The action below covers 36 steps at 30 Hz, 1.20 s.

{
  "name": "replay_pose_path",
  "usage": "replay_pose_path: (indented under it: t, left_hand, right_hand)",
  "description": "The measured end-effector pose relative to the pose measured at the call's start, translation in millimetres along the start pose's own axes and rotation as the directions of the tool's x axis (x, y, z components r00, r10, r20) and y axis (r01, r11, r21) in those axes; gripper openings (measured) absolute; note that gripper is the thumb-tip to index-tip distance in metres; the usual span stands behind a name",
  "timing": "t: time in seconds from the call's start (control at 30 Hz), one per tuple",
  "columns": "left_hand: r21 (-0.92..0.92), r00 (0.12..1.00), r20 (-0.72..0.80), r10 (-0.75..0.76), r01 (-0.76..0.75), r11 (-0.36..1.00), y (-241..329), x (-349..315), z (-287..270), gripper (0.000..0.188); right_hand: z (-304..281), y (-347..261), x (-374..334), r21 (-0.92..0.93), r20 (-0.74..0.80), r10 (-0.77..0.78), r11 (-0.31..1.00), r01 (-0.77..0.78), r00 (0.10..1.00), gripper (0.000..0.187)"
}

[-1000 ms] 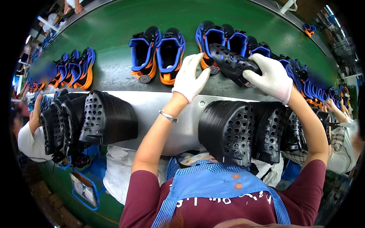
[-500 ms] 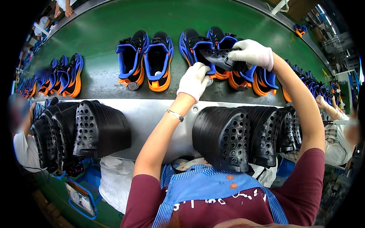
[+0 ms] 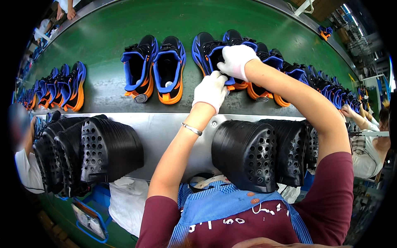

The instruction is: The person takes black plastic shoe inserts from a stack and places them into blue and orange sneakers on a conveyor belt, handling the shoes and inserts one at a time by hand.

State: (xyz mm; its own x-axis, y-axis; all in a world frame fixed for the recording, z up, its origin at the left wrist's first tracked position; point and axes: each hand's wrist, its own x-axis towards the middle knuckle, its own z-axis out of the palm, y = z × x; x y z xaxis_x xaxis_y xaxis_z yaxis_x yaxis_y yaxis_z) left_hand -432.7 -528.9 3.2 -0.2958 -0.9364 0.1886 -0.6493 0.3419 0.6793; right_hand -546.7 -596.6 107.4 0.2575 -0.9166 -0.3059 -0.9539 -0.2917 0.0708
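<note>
A black sneaker (image 3: 202, 48) with blue trim and an orange sole stands on the green surface, toe pointing away from me. My left hand (image 3: 210, 91), in a white glove, has its fingers closed on the heel collar. Over the shoe's opening is my right hand (image 3: 238, 62), also gloved, with curled fingers. The black perforated shoe insert it held is now hidden by the hand and shoe. Just left stand two matching sneakers (image 3: 168, 70), and the sneaker (image 3: 260, 91) on the right is partly behind my right forearm.
Nested black perforated inserts form a stack (image 3: 244, 155) at right and another (image 3: 111, 149) at left on a metal ledge (image 3: 178, 144). More sneakers (image 3: 74, 87) line the green surface (image 3: 103, 53) on both sides. Other people work at the far left and right.
My right hand has moved left to the sneaker's opening, and the insert has gone out of sight. The left hand stays at the heel. The sneakers have shifted slightly left.
</note>
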Motion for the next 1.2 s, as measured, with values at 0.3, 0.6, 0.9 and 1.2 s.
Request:
replay_pose_path:
  t: [0.3,0.6,0.9,1.2]
  left_hand:
    - [0.275,0.791,0.563,-0.239,0.093,0.957,-2.2,47.6,-5.9,0.038]
    - [0.285,0.837,0.505,-0.208,0.066,0.956,-0.9,48.4,-4.9,0.038]
    - [0.321,0.695,0.635,-0.337,0.159,0.934,9.6,57.7,-10.4,0.049]
    - [0.253,0.837,0.459,-0.297,0.197,0.947,27.8,37.4,-7.6,0.037]
  right_hand:
    - [36.4,-10.6,46.1,0.128,0.022,-0.029,0.991,0.026,0.999,0.027]
    - [51.9,-11.5,69.4,0.006,-0.009,-0.090,0.996,0.090,0.996,0.024]
    - [-2.4,11.9,19.7,0.191,0.180,-0.203,0.967,0.168,0.963,0.041]
    - [-61.2,67.5,-295.3,0.138,-0.277,-0.260,0.942,0.306,0.925,0.040]
